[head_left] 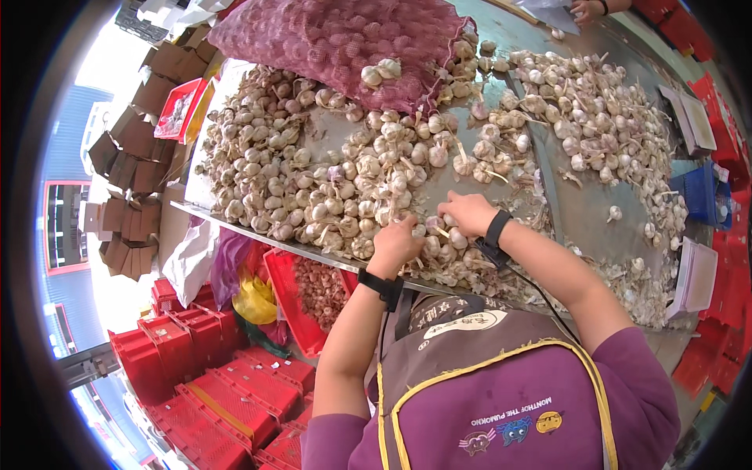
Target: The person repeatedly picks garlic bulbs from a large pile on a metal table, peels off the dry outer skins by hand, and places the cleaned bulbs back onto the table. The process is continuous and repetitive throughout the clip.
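Note:
Garlic bulbs (376,168) lie in a wide heap over the metal table (435,192) in front of me. At the near edge of the heap, my left hand (396,246) is closed with its fingertips on a garlic bulb (420,230). Close beside it on the right, my right hand (470,215) has its fingers curled down over the bulbs. What those fingers hold is hidden. A bulb with a cut stem (454,237) sits just under the right hand. Loose papery skins (462,270) are strewn between my hands and my apron.
A purple mesh sack (337,47) full of garlic lies across the table's far side. A raised metal strip (544,180) divides the tabletop. Red crates (227,399) stack at lower left; a blue basket (697,193) stands at right. Another person's hand (586,11) shows at top right.

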`<state>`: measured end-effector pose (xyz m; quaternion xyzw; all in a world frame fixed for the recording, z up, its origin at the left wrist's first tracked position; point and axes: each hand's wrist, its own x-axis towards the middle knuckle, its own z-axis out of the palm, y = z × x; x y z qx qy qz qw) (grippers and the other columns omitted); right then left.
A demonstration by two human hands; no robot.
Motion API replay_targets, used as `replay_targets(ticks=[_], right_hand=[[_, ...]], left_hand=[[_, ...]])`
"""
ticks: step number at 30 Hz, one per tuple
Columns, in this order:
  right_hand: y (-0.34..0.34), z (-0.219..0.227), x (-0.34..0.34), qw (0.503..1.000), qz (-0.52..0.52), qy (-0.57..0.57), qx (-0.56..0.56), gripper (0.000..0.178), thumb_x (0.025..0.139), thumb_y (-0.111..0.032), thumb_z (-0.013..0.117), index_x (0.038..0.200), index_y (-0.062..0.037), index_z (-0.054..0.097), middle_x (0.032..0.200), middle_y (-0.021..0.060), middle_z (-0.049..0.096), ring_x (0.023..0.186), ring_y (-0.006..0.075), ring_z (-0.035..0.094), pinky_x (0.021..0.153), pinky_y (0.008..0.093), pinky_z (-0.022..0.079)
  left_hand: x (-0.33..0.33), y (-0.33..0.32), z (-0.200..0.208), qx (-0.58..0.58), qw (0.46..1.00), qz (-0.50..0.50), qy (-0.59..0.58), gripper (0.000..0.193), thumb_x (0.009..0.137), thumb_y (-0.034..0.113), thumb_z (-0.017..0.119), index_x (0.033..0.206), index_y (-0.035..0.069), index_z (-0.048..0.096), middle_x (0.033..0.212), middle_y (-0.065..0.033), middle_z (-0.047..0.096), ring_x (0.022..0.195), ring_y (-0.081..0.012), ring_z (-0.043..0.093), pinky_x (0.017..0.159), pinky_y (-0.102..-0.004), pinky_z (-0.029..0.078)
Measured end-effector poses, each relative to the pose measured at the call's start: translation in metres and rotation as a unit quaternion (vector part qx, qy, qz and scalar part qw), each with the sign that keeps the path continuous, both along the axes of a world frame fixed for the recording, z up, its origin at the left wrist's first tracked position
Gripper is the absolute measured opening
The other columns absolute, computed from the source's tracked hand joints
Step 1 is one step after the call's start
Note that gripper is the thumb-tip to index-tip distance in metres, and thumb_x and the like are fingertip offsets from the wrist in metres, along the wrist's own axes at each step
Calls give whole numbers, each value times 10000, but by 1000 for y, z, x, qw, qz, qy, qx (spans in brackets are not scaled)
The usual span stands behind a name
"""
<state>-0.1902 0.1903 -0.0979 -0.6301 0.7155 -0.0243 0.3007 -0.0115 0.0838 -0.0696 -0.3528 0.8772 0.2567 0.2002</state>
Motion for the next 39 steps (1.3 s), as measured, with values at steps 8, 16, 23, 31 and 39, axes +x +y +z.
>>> replay_targets(ticks=[8, 16, 23, 31, 39], right_hand=[[19, 6, -53, 873, -223, -434, 14, 425, 803, -179, 692, 1199, -52, 601, 1125, 143, 650, 914, 228, 646, 809, 341, 523], [56, 31, 8, 355, -339, -868, 76, 461, 978, -333, 453, 1305, -9, 475, 1220, 201, 612, 929, 270, 674, 816, 430, 579], [85, -41, 11, 60, -240, -964, 99, 381, 956, -426, 524, 1069, -67, 583, 1029, 120, 642, 834, 222, 667, 673, 368, 586], [112, 73, -182, 39, -325, -893, -307, 488, 965, -301, 521, 1350, -27, 397, 1296, 237, 527, 1196, 381, 544, 939, 508, 544], [80, 25, -111, 526, -436, -694, -225, 275, 943, -179, 593, 1133, 17, 563, 1002, 129, 670, 850, 195, 662, 778, 301, 557]], left_hand=[[42, -13, -31, 199, 933, 199, 224, 318, 887, 260, 572, 1154, 91, 611, 887, -124, 705, 771, -215, 693, 642, -379, 544], [4, 28, 56, 337, 809, 195, 441, 382, 921, 69, 424, 1298, 64, 485, 1151, -133, 585, 856, -170, 649, 610, -259, 563], [-30, 69, 74, 53, 913, -102, 391, 374, 878, 78, 592, 1247, 48, 541, 1249, -156, 543, 1171, -317, 539, 950, -425, 482], [-27, 11, 29, 38, 932, 79, 351, 322, 860, 131, 628, 1168, 43, 589, 1139, -171, 578, 1008, -326, 594, 866, -422, 486], [-44, 6, -31, -105, 984, -33, 142, 354, 807, 222, 647, 1135, 115, 572, 1093, -164, 594, 903, -362, 635, 754, -442, 526]])
